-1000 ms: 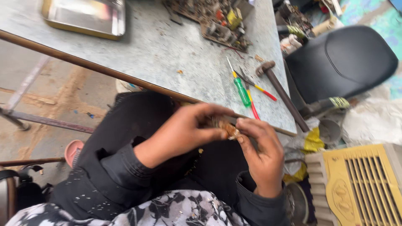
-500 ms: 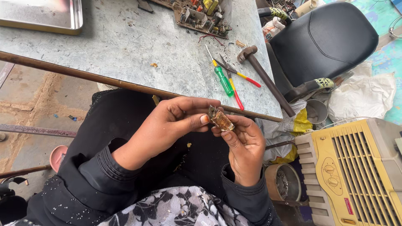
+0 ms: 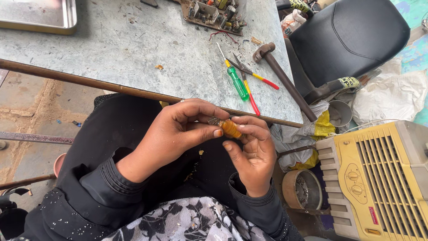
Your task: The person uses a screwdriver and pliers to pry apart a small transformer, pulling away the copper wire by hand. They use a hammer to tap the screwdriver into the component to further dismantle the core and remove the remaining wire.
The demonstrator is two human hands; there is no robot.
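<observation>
L hand point(image 3: 178, 129) & R hand point(image 3: 252, 151) fingers both pinching small orange coil point(image 3: 231, 128) over lap

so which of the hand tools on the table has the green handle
The screwdriver, left of the red-handled pliers and the dark hammer.

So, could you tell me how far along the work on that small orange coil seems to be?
Midway, it seems. The coil is already off the circuit board and gripped between the left hand and right hand over the lap. The screwdriver, cutters and hammer lie unused on the table.
</observation>
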